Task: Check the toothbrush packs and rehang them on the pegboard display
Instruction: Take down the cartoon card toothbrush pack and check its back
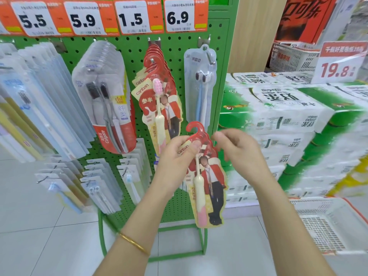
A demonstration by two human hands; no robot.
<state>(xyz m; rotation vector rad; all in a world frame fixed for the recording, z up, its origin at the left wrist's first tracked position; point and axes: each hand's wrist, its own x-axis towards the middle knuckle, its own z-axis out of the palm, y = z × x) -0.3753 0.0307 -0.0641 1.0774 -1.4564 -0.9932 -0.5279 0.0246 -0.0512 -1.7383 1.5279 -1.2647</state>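
My left hand (175,156) pinches a red Canban toothbrush pack (207,180) near its top, thumb on the front just under the hook cut-out. The pack hangs down in front of the green pegboard (177,62), off any peg. My right hand (237,150) hovers at the pack's upper right edge with fingers loosely curled, touching or nearly touching it. A stack of the same red packs (159,90) hangs on a peg above. A Colgate twin pack (107,100) hangs to their left and a clear blue-brush pack (201,84) to their right.
Price tags (131,16) run along the top. More clear toothbrush packs (39,100) hang at left and on lower pegs (103,186). Stacked tissue bundles (288,120) stand at right, with a white basket (334,222) on the floor beside the rack's green frame.
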